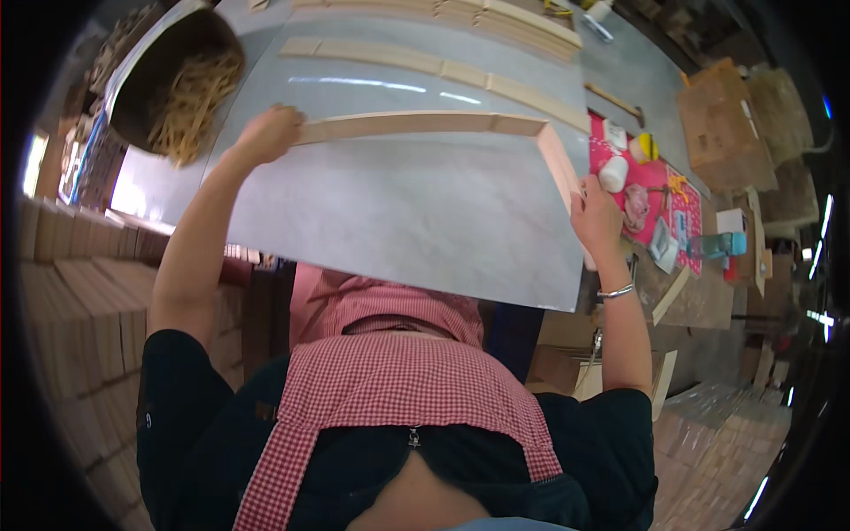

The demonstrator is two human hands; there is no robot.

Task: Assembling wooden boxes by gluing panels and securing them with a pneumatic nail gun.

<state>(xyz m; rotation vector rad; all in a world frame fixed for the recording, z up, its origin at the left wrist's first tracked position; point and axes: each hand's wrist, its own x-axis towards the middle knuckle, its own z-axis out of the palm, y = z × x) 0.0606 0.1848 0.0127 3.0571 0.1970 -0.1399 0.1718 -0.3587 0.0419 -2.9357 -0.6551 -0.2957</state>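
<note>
Both my hands hold a long thin wooden strip [416, 123], which stands on edge over a glossy grey tabletop [398, 203]. My left hand [270, 134] is closed round the strip's left end. Toward the right the strip bends at a sharp corner, and a shorter section runs back toward me. My right hand [597, 215] grips the end of that section, near the table's right edge. Farther back, another jointed wooden strip [443, 71] lies flat across the table.
Wooden strips [496, 22] are stacked at the far edge. A dark bin [133, 97] with thin wood offcuts stands at left. At right, a red cloth [651, 181] bears a white bottle [613, 174] and small items; a hammer [615, 103] lies beyond. Wood blocks [80, 310] are piled left.
</note>
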